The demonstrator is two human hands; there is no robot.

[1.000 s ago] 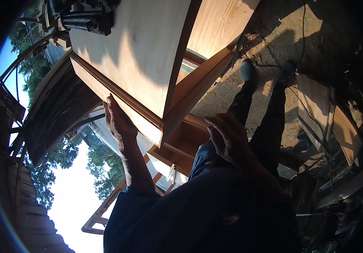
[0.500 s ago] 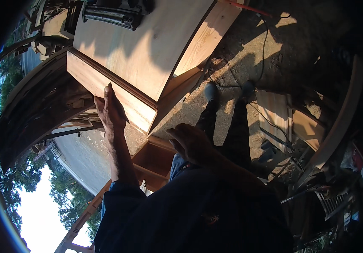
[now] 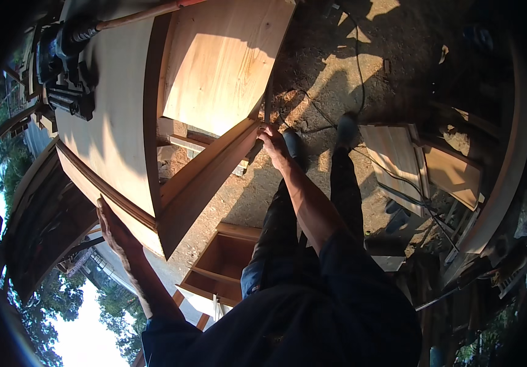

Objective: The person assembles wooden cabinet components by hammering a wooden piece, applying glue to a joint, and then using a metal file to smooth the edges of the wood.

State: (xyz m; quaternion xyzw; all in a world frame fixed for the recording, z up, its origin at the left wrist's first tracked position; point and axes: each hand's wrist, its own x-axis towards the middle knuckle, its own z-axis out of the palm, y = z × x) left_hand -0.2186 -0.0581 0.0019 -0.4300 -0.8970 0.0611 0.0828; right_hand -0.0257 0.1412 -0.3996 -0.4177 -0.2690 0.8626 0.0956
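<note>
1. Since half a second ago, the right hand (image 3: 271, 137) has left its place near the waist and reached forward to the far end of the wooden board (image 3: 205, 183), while the left hand (image 3: 113, 227) has kept to the near edge of the big wooden panel (image 3: 113, 128).
2. Right grip: fingers curled shut over the top corner of the board, where its upper end meets the lighter plywood sheet (image 3: 224, 61); the thumb side is hidden.
3. Left grip: palm flat and fingers stretched along the moulded lower edge of the panel, pressing against it rather than closing round it.
4. That board runs slantwise from the right hand down to a pointed end near the left hand, its dark face in shade, lying against the panel's edge.
5. On the panel's far left sits a dark power tool (image 3: 64, 67), with a long wooden handle (image 3: 135, 15) lying beside it.
6. Below the board an open wooden box frame (image 3: 224, 263) stands on the dirt ground (image 3: 337, 73), which is strewn with sawdust.
7. A black cable (image 3: 358, 61) trails across the ground towards the person's 2 shoes (image 3: 346, 128).
8. Further right, flat wooden offcuts (image 3: 398, 159) lie on the ground.
</note>
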